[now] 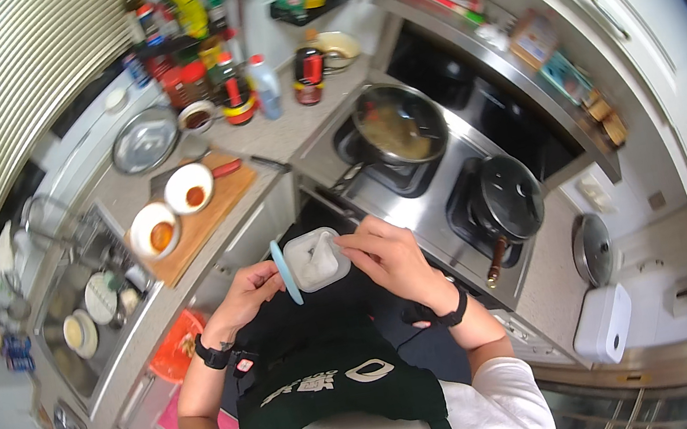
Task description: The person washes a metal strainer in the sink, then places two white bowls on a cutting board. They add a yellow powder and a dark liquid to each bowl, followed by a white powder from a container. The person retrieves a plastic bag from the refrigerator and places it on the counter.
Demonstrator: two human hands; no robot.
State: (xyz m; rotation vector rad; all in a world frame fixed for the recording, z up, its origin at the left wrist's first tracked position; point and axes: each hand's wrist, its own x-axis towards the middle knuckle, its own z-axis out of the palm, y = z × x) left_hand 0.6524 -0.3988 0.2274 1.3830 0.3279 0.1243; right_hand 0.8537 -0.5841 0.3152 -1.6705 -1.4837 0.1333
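Note:
In front of my apron, my left hand point(254, 288) holds a small plastic container point(296, 271) by its side, where a light blue lid point(286, 273) stands up on edge. Inside the container lies some white powdery content. A small white spoon point(324, 250) dips into it, and my right hand point(382, 252) pinches the spoon's handle between thumb and fingers. To the left, two white bowls point(188, 189) point(154, 231) with reddish-brown sauce stand on a wooden cutting board point(224, 195), beside a knife with a red handle point(227, 168).
On the gas stove point(409, 205) stand a glass-lidded frying pan point(400, 124) and a dark lidded pot point(507, 198). Sauce bottles point(236, 97) crowd the back corner. Dishes lie in the steel sink point(66, 362). Below the left counter hangs an orange basin point(171, 357).

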